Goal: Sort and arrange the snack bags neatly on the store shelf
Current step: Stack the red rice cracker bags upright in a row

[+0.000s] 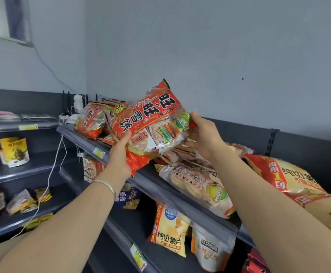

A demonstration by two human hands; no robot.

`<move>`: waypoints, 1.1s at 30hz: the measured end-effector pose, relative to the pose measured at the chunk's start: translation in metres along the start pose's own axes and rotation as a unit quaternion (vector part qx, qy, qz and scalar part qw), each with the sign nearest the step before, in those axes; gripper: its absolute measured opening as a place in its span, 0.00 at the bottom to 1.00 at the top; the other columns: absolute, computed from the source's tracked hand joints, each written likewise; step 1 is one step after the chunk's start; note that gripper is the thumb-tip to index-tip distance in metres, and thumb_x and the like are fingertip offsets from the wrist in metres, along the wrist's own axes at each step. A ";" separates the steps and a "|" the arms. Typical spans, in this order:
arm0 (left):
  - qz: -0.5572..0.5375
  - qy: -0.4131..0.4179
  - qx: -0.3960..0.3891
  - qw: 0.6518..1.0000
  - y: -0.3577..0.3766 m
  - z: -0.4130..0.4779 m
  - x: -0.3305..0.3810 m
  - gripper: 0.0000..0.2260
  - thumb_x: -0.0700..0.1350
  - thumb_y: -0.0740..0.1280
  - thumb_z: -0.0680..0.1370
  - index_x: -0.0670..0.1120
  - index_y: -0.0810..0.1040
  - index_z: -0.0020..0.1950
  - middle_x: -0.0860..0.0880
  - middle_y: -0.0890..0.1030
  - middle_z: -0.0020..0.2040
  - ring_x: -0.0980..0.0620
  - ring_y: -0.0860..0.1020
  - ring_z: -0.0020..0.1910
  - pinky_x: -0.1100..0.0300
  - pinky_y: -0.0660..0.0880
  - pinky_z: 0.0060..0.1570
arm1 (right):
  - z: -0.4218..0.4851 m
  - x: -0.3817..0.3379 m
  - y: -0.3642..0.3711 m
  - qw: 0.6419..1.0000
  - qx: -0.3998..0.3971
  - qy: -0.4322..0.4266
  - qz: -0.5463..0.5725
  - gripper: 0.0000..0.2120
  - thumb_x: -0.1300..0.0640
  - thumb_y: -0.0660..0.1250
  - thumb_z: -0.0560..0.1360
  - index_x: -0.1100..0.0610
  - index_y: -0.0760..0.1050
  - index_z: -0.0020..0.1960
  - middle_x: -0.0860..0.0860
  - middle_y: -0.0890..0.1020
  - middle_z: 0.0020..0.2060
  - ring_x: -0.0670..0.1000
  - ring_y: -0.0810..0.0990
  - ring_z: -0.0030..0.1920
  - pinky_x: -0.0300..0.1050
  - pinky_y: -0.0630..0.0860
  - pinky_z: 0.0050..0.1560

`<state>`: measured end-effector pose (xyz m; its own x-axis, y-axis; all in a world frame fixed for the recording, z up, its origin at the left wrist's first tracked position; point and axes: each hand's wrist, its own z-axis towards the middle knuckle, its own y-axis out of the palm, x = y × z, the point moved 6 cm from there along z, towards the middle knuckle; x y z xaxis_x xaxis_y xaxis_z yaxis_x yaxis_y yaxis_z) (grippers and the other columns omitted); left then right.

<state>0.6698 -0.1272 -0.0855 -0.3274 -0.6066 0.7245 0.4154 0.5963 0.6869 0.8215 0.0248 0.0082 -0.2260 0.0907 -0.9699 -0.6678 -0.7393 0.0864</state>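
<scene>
2 hands [119,156] [204,134] w/ 1 red bag [151,123]

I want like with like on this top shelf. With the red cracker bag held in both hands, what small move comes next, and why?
Probably carry the red cracker bag left and set it beside the matching red bags at the far end of the top shelf. The left hand and right hand grip its ends above other bags.

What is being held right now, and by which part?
Both hold the red rice-cracker bag: left hand at its lower-left end, right hand at its right edge.
</scene>
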 end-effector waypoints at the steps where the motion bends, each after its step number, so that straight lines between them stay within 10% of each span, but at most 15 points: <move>1: -0.001 0.004 0.002 1.000 -0.011 0.006 0.009 0.20 0.52 0.72 0.72 0.48 0.77 0.63 0.43 0.83 0.55 0.40 0.82 0.53 0.41 0.78 0.51 | 0.006 0.003 0.014 1.000 0.008 0.007 0.006 0.15 0.48 0.62 0.80 0.59 0.78 0.55 0.56 0.85 0.48 0.56 0.84 0.50 0.57 0.81 0.53; 12: -0.003 0.054 0.060 0.997 -0.129 0.091 0.103 0.25 0.50 0.75 0.70 0.48 0.75 0.65 0.45 0.83 0.55 0.41 0.82 0.51 0.41 0.79 0.49 | 0.066 0.026 0.131 0.968 0.240 -0.056 -0.054 0.25 0.55 0.60 0.81 0.57 0.60 0.27 0.51 0.62 0.26 0.50 0.61 0.29 0.50 0.66 0.35; 17: -0.040 0.029 0.040 0.998 -0.151 0.129 0.111 0.30 0.53 0.77 0.67 0.50 0.73 0.67 0.45 0.82 0.58 0.41 0.82 0.53 0.38 0.76 0.54 | 0.084 0.040 0.189 0.990 0.117 -0.001 0.074 0.10 0.51 0.62 0.81 0.59 0.74 0.51 0.52 0.79 0.41 0.52 0.79 0.41 0.53 0.80 0.51; 20: -0.082 0.002 0.046 0.996 -0.151 0.150 0.106 0.31 0.56 0.76 0.66 0.51 0.73 0.66 0.45 0.82 0.58 0.41 0.82 0.52 0.38 0.76 0.54 | 0.095 0.053 0.224 0.996 -0.007 0.063 0.063 0.24 0.47 0.67 0.77 0.57 0.68 0.68 0.57 0.80 0.55 0.57 0.81 0.52 0.56 0.77 0.53; 25: -0.099 -0.025 0.005 0.995 -0.131 0.184 0.095 0.45 0.58 0.81 0.58 0.55 0.66 0.71 0.43 0.79 0.61 0.39 0.82 0.53 0.37 0.77 0.50 | 0.128 0.072 0.252 0.994 -0.037 0.077 0.074 0.28 0.49 0.73 0.73 0.52 0.65 0.68 0.59 0.79 0.59 0.62 0.80 0.56 0.61 0.78 0.53; 33: 0.029 -0.050 -0.047 0.997 -0.085 0.239 0.091 0.28 0.46 0.74 0.71 0.49 0.69 0.68 0.43 0.79 0.61 0.43 0.79 0.55 0.46 0.81 0.43 | 0.215 0.070 0.224 0.980 0.081 0.013 0.183 0.28 0.65 0.75 0.69 0.57 0.64 0.63 0.58 0.81 0.55 0.60 0.83 0.51 0.67 0.79 0.50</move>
<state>0.4017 -0.1075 -0.0646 -0.3814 -0.5134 0.7687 0.5132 0.5740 0.6380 0.5033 0.0090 0.0089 -0.4536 -0.1790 -0.8730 -0.6496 -0.6042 0.4614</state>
